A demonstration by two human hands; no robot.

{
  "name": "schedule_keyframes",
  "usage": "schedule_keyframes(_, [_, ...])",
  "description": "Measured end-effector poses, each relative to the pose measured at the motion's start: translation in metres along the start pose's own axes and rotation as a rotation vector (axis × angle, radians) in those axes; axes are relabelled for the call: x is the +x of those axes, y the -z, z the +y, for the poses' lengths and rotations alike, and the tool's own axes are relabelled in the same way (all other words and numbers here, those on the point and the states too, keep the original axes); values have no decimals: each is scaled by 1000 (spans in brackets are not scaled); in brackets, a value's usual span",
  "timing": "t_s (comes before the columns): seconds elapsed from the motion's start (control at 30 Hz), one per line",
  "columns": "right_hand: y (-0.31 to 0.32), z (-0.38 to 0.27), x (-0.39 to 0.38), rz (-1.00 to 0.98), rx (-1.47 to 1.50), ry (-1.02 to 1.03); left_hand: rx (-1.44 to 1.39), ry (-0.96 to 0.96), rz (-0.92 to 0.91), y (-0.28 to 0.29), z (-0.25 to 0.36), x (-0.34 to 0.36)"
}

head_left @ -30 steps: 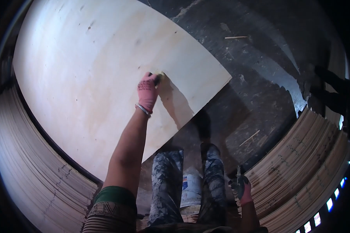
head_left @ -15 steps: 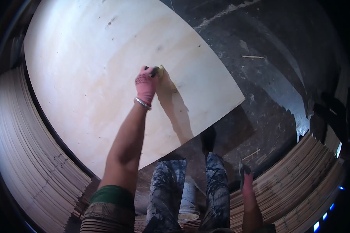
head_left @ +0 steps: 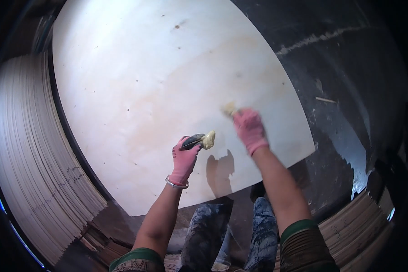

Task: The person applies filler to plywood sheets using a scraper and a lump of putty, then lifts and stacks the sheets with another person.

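left hand (head_left: 184, 158): curled round dark tool (head_left: 191, 142), yellowish paste (head_left: 209, 140) at tip | right hand (head_left: 250, 128): gripping blurred pale-tipped tool (head_left: 230, 109) | both over pale wood sheet (head_left: 118, 90)

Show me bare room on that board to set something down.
Bare: the board on its left side, toward the stacked sheets, and at its upper right, bordered by dark floor. Crowded: below and right of centre, where the left hand, right hand and paste are.

One wide fisheye view, worn on your head, looks steeply down from above and fairly near, with your left hand (head_left: 184, 158) and right hand (head_left: 250, 130) around its middle.
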State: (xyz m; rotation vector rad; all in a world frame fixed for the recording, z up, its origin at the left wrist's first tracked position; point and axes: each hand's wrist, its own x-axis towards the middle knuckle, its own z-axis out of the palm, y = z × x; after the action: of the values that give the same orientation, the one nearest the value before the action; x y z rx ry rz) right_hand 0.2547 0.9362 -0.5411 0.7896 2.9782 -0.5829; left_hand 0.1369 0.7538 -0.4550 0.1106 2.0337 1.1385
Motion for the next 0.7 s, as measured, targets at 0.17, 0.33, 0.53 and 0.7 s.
schedule_keyframes(0.17, [-3, -30, -11, -251, 241, 222, -28, -122, 24, 51, 41, 44])
schedule_keyframes(0.33, [24, 67, 142, 430, 5, -57, 268, -394, 45, 79, 92, 142])
schedule_keyframes(0.53, [20, 86, 193, 360, -198, -204, 494, -599, 32, 76, 170, 310])
schedule_keyframes(0.7, [12, 82, 200, 268, -130, -247, 794, -895, 257, 36, 180, 369])
